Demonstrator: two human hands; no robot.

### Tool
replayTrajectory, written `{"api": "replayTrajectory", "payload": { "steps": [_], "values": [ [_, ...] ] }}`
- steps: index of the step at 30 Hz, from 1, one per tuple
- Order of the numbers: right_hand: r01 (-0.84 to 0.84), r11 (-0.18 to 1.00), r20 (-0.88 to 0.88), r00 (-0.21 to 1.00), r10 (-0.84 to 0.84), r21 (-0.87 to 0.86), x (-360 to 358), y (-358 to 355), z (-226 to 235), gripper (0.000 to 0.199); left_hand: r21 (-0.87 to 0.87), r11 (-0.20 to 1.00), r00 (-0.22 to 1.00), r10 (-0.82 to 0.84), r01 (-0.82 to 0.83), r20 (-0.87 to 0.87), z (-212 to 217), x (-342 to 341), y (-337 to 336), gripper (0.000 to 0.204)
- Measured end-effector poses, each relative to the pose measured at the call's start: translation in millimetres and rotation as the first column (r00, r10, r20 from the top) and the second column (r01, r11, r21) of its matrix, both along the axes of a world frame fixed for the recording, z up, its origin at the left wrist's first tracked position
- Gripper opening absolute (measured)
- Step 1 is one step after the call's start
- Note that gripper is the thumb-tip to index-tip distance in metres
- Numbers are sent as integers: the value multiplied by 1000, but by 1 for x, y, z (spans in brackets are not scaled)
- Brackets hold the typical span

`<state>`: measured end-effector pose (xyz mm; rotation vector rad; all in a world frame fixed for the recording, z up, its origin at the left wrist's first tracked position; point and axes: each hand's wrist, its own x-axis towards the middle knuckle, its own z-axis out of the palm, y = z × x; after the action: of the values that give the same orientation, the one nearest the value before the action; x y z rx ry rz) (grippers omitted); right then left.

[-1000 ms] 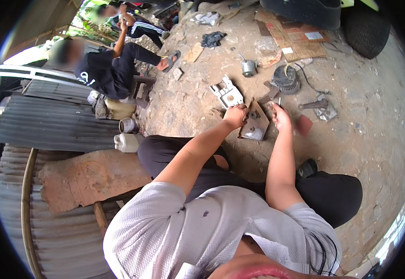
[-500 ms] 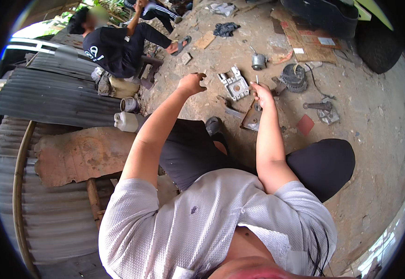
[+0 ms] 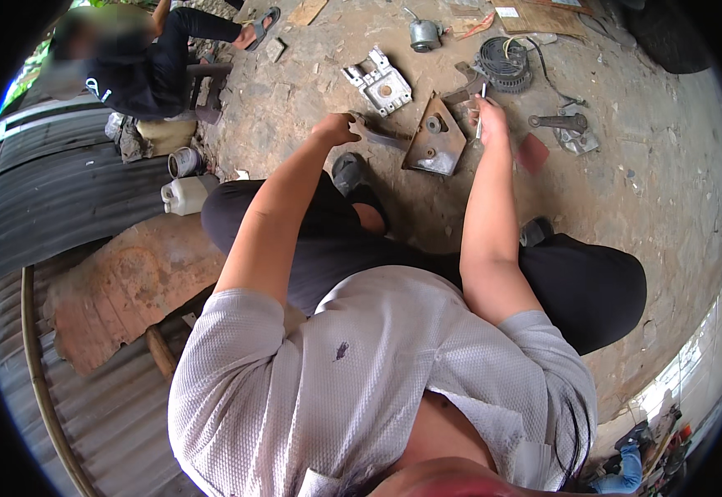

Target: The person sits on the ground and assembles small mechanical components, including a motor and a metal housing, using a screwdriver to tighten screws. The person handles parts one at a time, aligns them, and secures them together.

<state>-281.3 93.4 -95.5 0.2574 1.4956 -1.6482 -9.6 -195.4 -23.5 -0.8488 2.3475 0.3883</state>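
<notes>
dirt ground (image 3: pixel 651 190) | corrugated sheets (image 3: pixel 54 199) left | left hand (image 3: pixel 336 128) grip clamped on wrench (image 3: pixel 381 137); right hand (image 3: pixel 489 116) grip around thin rod (image 3: pixel 480 112)

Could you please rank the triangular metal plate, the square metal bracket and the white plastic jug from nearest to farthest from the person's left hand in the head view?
From the left hand:
1. Triangular metal plate, just to its right on the ground.
2. Square metal bracket, a little beyond it, up and right.
3. White plastic jug, farthest, off to the left by the corrugated sheets.

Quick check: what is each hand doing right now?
Left hand: closed on a metal tool handle.
Right hand: closed on a thin light rod.
</notes>
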Motion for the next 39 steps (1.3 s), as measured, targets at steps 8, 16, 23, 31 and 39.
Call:
{"api": "replayTrajectory", "payload": {
  "steps": [8, 16, 23, 31, 39],
  "values": [
    [-3, 1000, 22, 1000, 3, -9, 5, -3, 12, 21, 104, 934, 917, 357, -343, -180, -62, -45, -45, 80],
    [28, 997, 39, 999, -26, -68, 16, 10, 31, 24, 261, 629, 570, 776, -732, -271, -170, -57, -103, 27],
    [96, 992, 113, 990, -87, -76, 16, 23, 1, 25, 248, 737, 641, 672, -629, -372, -227, -50, -150, 41],
    [189, 978, 39, 980, -193, 93, -5, 73, -5, 21, 568, 494, 454, 862, -658, -223, -232, -129, -52, 38],
    [184, 982, 131, 976, -176, -51, 1, 35, 5, 25, 341, 718, 677, 692, -607, -251, -116, -114, -100, 50]
  ]
}}
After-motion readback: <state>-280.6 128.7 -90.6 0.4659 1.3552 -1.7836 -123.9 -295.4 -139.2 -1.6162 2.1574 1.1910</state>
